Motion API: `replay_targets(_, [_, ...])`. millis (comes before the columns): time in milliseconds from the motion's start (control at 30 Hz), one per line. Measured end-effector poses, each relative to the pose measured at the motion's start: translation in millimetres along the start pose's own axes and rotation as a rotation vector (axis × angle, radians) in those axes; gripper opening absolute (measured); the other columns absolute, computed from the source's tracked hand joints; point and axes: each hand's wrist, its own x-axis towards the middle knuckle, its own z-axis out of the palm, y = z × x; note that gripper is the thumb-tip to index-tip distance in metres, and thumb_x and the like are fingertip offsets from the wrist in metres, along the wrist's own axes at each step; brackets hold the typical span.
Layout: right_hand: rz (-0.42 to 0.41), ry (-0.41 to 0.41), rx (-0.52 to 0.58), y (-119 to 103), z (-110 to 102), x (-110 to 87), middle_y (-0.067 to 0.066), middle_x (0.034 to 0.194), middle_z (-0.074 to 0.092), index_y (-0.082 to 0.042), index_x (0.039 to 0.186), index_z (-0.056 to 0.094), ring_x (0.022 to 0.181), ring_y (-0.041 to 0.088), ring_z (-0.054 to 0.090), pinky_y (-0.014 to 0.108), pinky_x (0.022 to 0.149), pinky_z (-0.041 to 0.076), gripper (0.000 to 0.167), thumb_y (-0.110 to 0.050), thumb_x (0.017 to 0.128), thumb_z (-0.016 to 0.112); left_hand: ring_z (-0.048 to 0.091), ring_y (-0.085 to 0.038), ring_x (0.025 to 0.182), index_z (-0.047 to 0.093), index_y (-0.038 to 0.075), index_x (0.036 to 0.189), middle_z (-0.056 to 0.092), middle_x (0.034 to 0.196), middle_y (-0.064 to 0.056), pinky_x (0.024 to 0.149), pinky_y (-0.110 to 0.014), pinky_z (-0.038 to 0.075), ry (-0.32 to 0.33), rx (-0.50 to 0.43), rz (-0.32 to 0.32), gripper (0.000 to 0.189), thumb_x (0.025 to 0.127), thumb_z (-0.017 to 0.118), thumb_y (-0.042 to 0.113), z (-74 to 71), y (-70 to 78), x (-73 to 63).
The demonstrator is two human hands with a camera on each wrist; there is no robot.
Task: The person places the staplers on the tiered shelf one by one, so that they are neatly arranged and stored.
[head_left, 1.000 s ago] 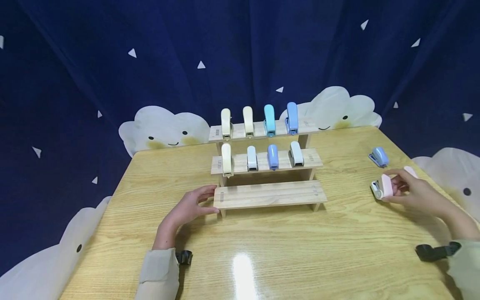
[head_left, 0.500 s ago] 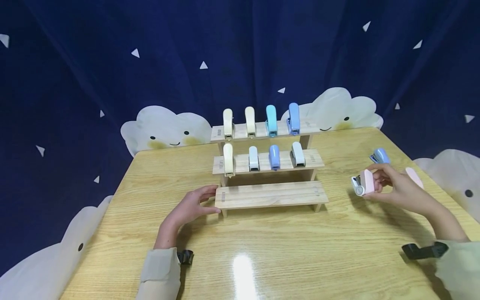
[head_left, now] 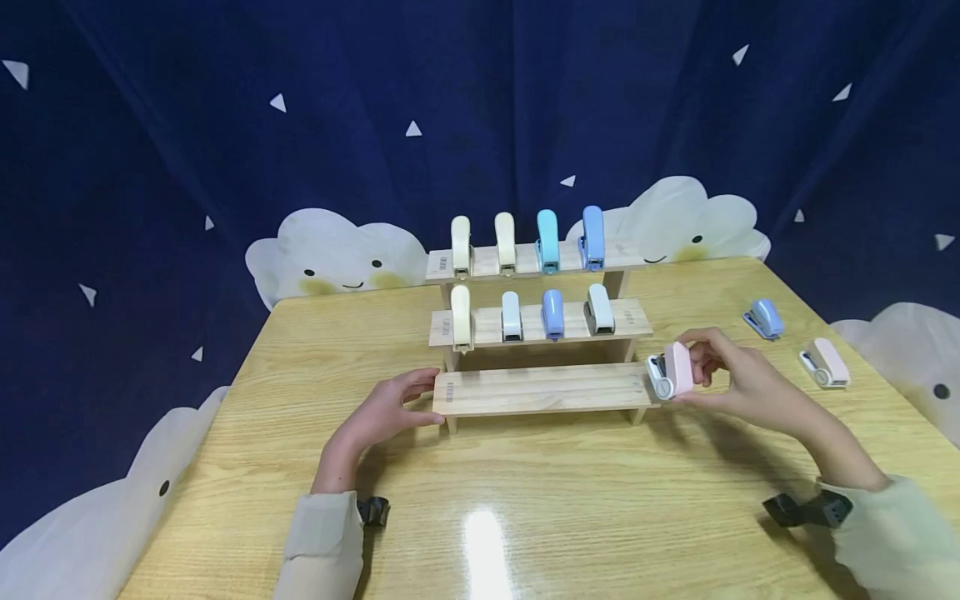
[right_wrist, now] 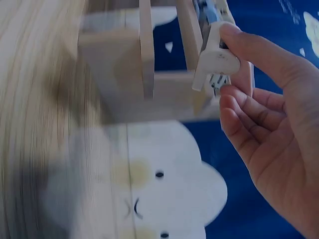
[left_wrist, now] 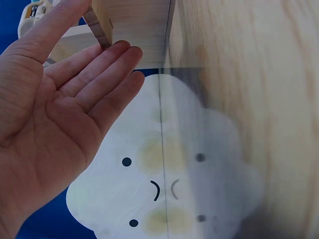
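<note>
My left hand (head_left: pixel 382 410) rests at the left end of the lowest board of a three-tier wooden shelf (head_left: pixel 540 388), thumb at the front edge and fingers at the back. The left wrist view shows those fingers nearly straight. Between thumb and fingertips, my right hand (head_left: pixel 738 375) pinches a pink and white stapler (head_left: pixel 678 371) at the right end of that board; whether they touch is unclear. In the right wrist view the stapler (right_wrist: pixel 219 62) shows its white end. Several staplers, such as a cream one (head_left: pixel 461 317) and a turquoise one (head_left: pixel 548 242), stand on the upper two tiers.
On the table (head_left: pixel 585 500) at the right lie a blue stapler (head_left: pixel 765 318) and another pink and white stapler (head_left: pixel 825 363). Behind the table hangs a dark blue curtain (head_left: pixel 465 67) with white clouds along its lower part.
My right hand has carried the pink stapler leftward from the table's right side to the shelf's lowest board, uncovering the other pink stapler. My left hand has stayed at the shelf.
</note>
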Motion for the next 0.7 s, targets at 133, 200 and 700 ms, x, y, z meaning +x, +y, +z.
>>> replay_targets(133, [-0.012, -0.005, -0.003, -12.6, 13.1, 11.2, -0.008, 0.082, 0.056, -0.004, 0.121, 0.052, 0.070, 0.001, 0.051, 0.013, 0.060, 0.044, 0.070, -0.004, 0.062, 0.090, 0.048, -0.037, 0.137, 0.039, 0.005, 0.149, 0.048, 0.148, -0.018, 0.113, -0.049, 0.043, -0.001, 0.001, 0.000, 0.079, 0.083, 0.079, 0.024, -0.1, 1.0, 0.2])
replay_targets(200, [-0.024, -0.013, 0.002, -18.4, 20.7, 16.8, -0.008, 0.082, 0.056, -0.005, 0.121, 0.052, 0.070, 0.002, 0.051, 0.015, 0.059, 0.044, 0.068, -0.005, 0.064, 0.090, 0.048, -0.037, 0.137, 0.039, 0.005, 0.149, 0.048, 0.149, -0.018, 0.113, -0.049, 0.043, -0.002, 0.001, 0.000, 0.079, 0.083, 0.079, 0.024, 0.0, 1.3, 0.2])
replay_targets(700, [-0.045, -0.113, 0.068, -69.3, 85.7, 62.3, -0.002, 0.082, 0.057, -0.007, 0.123, 0.049, 0.071, 0.007, 0.049, 0.018, 0.057, 0.045, 0.066, -0.025, 0.073, 0.087, 0.048, -0.036, 0.137, 0.039, 0.008, 0.149, 0.048, 0.149, -0.017, 0.114, -0.048, 0.042, 0.000, 0.008, -0.007, 0.079, 0.083, 0.079, 0.026, -0.5, 0.8, -0.1])
